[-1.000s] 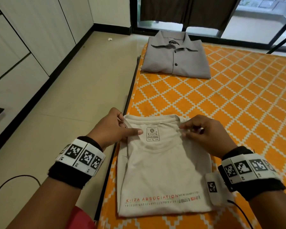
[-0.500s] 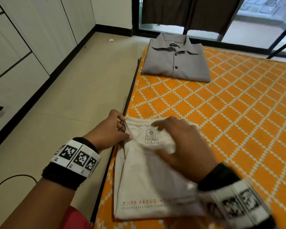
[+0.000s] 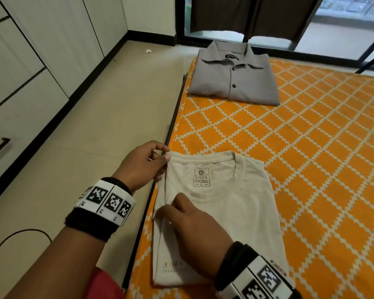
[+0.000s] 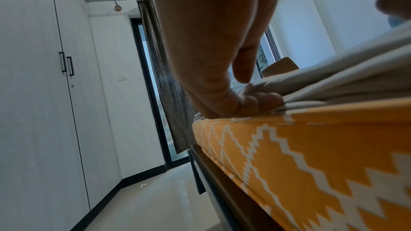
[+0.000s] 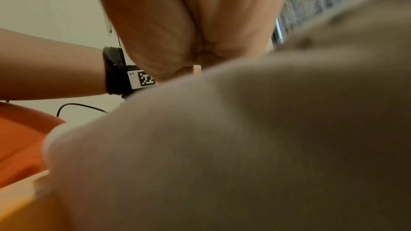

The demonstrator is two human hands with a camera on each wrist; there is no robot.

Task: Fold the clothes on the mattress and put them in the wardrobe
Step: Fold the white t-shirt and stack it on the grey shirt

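A folded cream T-shirt (image 3: 235, 212) lies near the left edge of the orange patterned mattress (image 3: 311, 169). My left hand (image 3: 147, 162) pinches its top left corner, fingers curled under the layers (image 4: 262, 99). My right hand (image 3: 190, 221) lies on the shirt's left side, fingers stretched toward the folded edge. The right wrist view is filled by blurred cream cloth (image 5: 244, 147) under the palm (image 5: 189, 24). A folded grey button shirt (image 3: 233, 74) rests at the mattress's far end.
White wardrobe doors (image 3: 30, 61) with black handles (image 4: 66, 63) line the left wall across a strip of beige floor (image 3: 95, 126). A glass door with dark curtains (image 3: 246, 16) stands behind the mattress. A black cable (image 3: 13, 240) trails on the floor.
My right hand left the collar's right side and swept across and down to the shirt's left edge. My left hand kept its pinch on the top left corner.
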